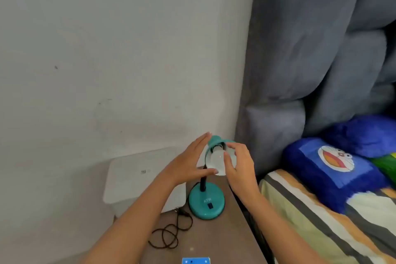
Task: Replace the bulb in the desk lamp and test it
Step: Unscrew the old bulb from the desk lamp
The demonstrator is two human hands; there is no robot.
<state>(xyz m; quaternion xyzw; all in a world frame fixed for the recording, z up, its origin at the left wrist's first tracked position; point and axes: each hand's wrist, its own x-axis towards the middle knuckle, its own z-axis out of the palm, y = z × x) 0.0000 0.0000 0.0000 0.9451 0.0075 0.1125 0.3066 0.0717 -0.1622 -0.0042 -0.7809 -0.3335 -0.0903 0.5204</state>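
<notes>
A striped bed (pixel 321 221) runs off the right edge. Left of the brown table (pixel 214 240), a closed white bin (pixel 141 176) hides its contents. The teal desk lamp (pixel 206 201) stands on the table, and its shade holds the white bulb (pixel 216 162). The left hand (pixel 188 163), fingers straight and together, presses the shade's side. The right hand (pixel 240 167) curls around the bulb, covering part of it. A blue box (pixel 196 260) is cropped at the bottom edge.

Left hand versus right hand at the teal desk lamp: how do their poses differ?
The left hand has straight fingers, the right hand curled ones. The left hand rests against the teal lamp shade, the right hand grips the white round bulb. Both meet at the shade.
</notes>
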